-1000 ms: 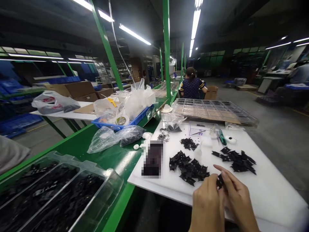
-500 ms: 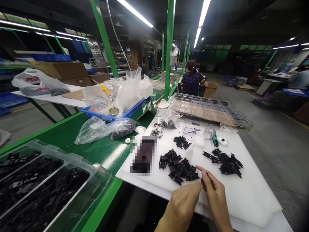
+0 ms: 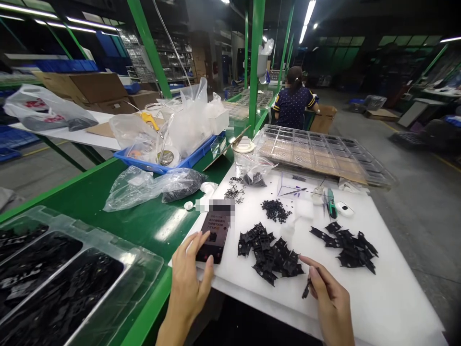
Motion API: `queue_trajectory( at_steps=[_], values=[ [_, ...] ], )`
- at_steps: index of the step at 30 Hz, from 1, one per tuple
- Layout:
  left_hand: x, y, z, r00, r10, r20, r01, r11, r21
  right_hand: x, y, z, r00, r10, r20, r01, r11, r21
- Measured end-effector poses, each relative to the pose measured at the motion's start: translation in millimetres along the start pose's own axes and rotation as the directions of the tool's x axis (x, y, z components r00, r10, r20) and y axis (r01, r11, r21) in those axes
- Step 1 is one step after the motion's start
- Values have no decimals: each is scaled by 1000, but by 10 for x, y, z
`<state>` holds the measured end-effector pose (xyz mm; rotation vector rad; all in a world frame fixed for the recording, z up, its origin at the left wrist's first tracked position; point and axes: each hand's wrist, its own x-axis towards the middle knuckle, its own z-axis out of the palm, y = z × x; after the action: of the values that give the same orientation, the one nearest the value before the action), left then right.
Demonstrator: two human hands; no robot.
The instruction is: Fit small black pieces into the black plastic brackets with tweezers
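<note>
Left hand [image 3: 190,278] moved onto phone [image 3: 213,235]

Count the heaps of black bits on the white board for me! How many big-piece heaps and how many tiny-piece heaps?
Heaps of big flat black pieces: 2, the near heap and the right heap
Heaps of tiny black bits: 2, the middle heap and the wiry heap
Total: 4

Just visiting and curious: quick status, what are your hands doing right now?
Left hand on the phone, fingers open. Right hand pinching a small black part. Pile of black parts lies between them on the white board.
</note>
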<state>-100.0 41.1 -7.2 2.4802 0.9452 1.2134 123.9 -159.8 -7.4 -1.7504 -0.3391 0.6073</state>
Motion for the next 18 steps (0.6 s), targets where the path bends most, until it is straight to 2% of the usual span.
queue_trajectory(
  at_steps=[2, 3, 7, 10, 14, 18],
  values=[
    [-4, -145, -67, 999, 3, 50, -4, 1000, 25, -20, -24, 6, 1000, 14, -11, -14, 1000, -16],
    [-29, -189, -87, 999, 17, 42, -18, 1000, 23, -33, -41, 13, 999, 19, -27, -19, 1000, -20],
    [-183, -272, -124, 985, 22, -170, -26, 999, -23, -90, -117, 60, 991, 55, -119, -59, 998, -34],
    [-231, -313, -128, 967, -60, -249, 43, 996, -73, -108, -138, 77, 988, 69, -139, -77, 996, -51],
    [-191, -371, -102, 950, -184, -253, 152, 978, -141, -101, -121, 56, 987, 79, -140, -91, 993, -81],
    [-131, -394, -58, 903, -341, -263, 296, 935, -197, -94, -109, 39, 985, 97, -145, -111, 990, -90]
  ],
)
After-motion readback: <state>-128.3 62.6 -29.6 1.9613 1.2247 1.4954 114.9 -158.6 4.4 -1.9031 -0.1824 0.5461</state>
